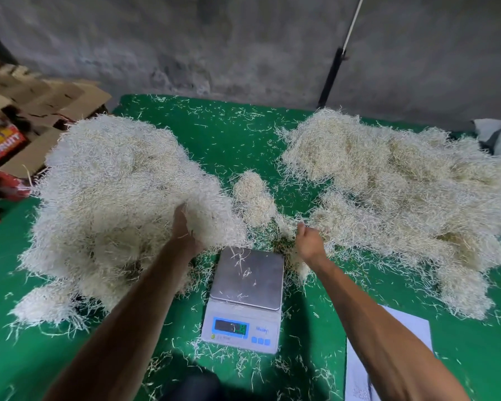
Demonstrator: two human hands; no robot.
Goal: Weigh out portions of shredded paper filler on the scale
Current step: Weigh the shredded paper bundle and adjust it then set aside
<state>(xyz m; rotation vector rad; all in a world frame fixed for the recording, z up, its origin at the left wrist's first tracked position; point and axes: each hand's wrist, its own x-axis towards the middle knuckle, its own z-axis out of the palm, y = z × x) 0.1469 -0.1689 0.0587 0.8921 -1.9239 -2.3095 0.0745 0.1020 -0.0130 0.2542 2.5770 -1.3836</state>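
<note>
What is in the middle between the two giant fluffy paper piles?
In the head view, a small clump of shredded paper sits between the left pile and the right pile, on green cloth sprinkled with loose shreds.

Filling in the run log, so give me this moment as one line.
left hand: grips big left pile | right hand: in right pile edge | scale: only stray shreds

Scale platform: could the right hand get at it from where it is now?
Probably yes. The right hand is at the edge of the right pile, just beyond the platform's far right corner. The scale platform holds only a few stray shreds, and nothing lies between hand and platform.
</note>
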